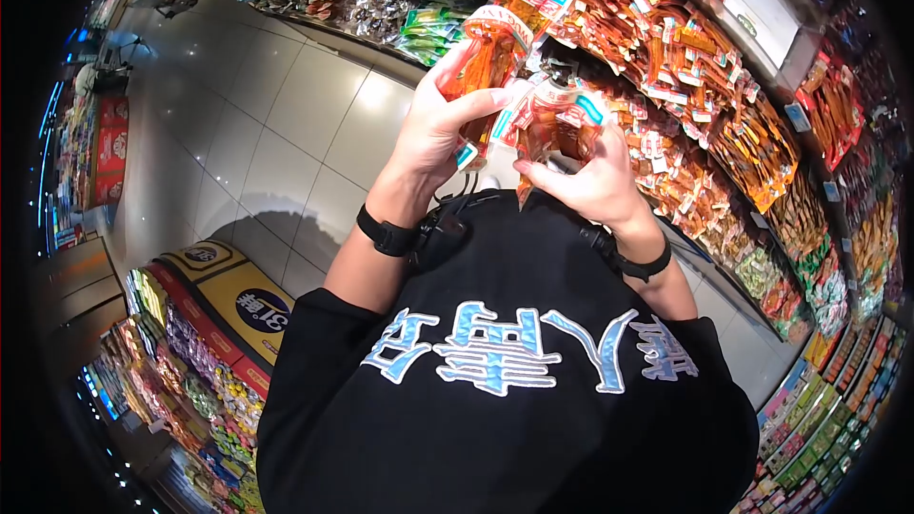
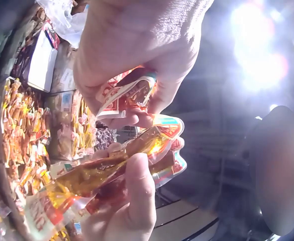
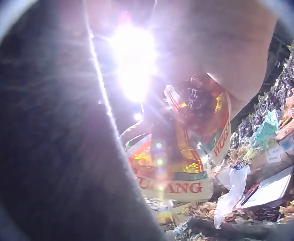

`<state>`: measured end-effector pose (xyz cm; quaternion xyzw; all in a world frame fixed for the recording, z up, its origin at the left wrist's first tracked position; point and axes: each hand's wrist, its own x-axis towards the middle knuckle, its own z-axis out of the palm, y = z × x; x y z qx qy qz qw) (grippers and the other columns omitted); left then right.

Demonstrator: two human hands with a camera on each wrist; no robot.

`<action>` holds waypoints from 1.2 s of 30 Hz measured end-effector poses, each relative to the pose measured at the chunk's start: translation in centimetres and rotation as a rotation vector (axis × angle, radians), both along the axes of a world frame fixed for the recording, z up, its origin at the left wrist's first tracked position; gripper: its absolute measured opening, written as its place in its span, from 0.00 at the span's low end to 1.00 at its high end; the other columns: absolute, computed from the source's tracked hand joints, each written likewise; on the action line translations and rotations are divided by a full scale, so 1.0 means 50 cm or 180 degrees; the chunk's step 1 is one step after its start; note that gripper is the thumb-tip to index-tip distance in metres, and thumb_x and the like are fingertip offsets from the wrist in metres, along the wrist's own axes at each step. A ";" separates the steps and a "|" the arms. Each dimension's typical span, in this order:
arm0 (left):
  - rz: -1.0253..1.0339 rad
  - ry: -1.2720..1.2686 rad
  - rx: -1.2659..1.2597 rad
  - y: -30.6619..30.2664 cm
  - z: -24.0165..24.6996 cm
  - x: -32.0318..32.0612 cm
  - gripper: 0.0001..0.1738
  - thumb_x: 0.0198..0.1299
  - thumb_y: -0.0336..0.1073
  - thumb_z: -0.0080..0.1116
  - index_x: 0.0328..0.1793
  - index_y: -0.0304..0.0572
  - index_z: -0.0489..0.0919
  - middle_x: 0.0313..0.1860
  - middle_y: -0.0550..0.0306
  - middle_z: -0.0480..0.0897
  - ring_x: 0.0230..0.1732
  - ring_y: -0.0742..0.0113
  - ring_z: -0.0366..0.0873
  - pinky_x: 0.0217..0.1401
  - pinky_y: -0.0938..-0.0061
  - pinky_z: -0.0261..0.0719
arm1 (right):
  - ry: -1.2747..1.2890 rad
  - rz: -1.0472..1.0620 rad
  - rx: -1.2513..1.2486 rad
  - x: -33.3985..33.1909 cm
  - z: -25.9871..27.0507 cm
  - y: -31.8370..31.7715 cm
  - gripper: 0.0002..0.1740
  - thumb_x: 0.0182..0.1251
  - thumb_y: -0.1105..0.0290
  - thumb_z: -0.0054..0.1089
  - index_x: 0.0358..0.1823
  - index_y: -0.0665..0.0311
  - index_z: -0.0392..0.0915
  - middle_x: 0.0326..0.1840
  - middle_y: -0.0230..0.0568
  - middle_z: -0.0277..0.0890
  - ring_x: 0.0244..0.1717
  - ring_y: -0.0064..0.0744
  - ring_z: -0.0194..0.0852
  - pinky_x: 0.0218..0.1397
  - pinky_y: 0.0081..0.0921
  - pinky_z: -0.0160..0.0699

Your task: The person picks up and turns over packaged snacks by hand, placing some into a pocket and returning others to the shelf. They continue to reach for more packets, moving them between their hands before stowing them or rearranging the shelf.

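In the head view, my left hand (image 1: 440, 122) grips clear snack packets (image 1: 493, 57) with orange-brown contents and red-and-white printed ends. Close beside it, my right hand (image 1: 606, 179) pinches more snack packets (image 1: 546, 124) of the same look, its thumb on the near side. The two bunches almost meet in front of my chest. From the left wrist, the right thumb presses along one shiny amber packet (image 2: 94, 170), while the left fingers curl round a folded packet above. Red lettering shows on a packet end (image 3: 179, 188) in the right wrist view.
Sloping shelves heaped with similar packets (image 1: 685, 67) run along the front and right. Green-wrapped packets (image 1: 438, 33) lie at the shelf's left. A yellow-and-red display stand (image 1: 214, 286) with wrapped sweets is behind on the left, across the tiled floor (image 1: 276, 105).
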<state>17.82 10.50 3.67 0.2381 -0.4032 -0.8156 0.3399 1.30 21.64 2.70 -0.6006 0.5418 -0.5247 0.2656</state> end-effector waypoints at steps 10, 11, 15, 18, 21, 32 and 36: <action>-0.0331 0.0644 0.0888 0.034 -0.034 -0.177 0.23 0.73 0.47 0.49 0.63 0.36 0.71 0.38 0.51 0.81 0.29 0.65 0.80 0.29 0.76 0.79 | -0.1873 -0.0536 0.0125 -0.176 -0.001 0.054 0.23 0.58 0.84 0.54 0.57 0.72 0.68 0.47 0.40 0.76 0.49 0.27 0.77 0.59 0.27 0.75; -0.0406 0.0728 0.0950 0.038 -0.034 -0.203 0.23 0.73 0.47 0.48 0.63 0.35 0.71 0.38 0.50 0.81 0.29 0.64 0.80 0.29 0.75 0.79 | -0.1961 -0.0427 0.0643 -0.225 -0.007 0.068 0.24 0.58 0.85 0.51 0.59 0.73 0.67 0.49 0.42 0.76 0.50 0.28 0.77 0.59 0.28 0.76; -0.0691 0.0832 0.1062 0.056 -0.034 -0.298 0.23 0.72 0.44 0.45 0.64 0.33 0.71 0.39 0.48 0.81 0.29 0.61 0.80 0.31 0.72 0.79 | -0.1934 -0.0512 0.0153 -0.323 -0.006 0.078 0.18 0.55 0.83 0.45 0.47 0.75 0.76 0.43 0.41 0.79 0.49 0.33 0.79 0.63 0.31 0.73; -0.0976 0.0835 0.1129 0.072 -0.034 -0.359 0.25 0.66 0.35 0.50 0.68 0.34 0.69 0.47 0.47 0.81 0.36 0.61 0.80 0.39 0.71 0.81 | -0.2545 -0.0728 0.0315 -0.387 -0.033 0.108 0.17 0.60 0.84 0.47 0.52 0.73 0.74 0.42 0.40 0.80 0.43 0.23 0.77 0.52 0.22 0.75; -0.0900 0.0106 0.0613 0.091 -0.046 -0.404 0.33 0.59 0.25 0.57 0.73 0.36 0.64 0.54 0.51 0.80 0.42 0.67 0.82 0.46 0.71 0.83 | -0.2425 -0.0581 0.0251 -0.435 -0.015 0.115 0.17 0.65 0.82 0.54 0.55 0.71 0.72 0.46 0.39 0.79 0.41 0.20 0.77 0.46 0.18 0.77; -0.1659 -0.0393 -0.0372 0.128 -0.028 -0.479 0.46 0.54 0.16 0.57 0.81 0.34 0.53 0.71 0.48 0.70 0.67 0.64 0.74 0.65 0.70 0.76 | -0.1148 -0.1079 0.0511 -0.520 -0.024 0.090 0.16 0.60 0.69 0.74 0.47 0.68 0.82 0.41 0.35 0.86 0.39 0.20 0.80 0.48 0.26 0.80; -0.1560 -0.0413 -0.0375 0.111 -0.046 -0.488 0.45 0.53 0.15 0.53 0.80 0.33 0.55 0.69 0.47 0.73 0.63 0.62 0.79 0.60 0.68 0.82 | -0.0710 -0.1097 0.0693 -0.546 -0.035 0.094 0.12 0.61 0.72 0.71 0.44 0.69 0.83 0.37 0.35 0.85 0.37 0.19 0.79 0.46 0.26 0.79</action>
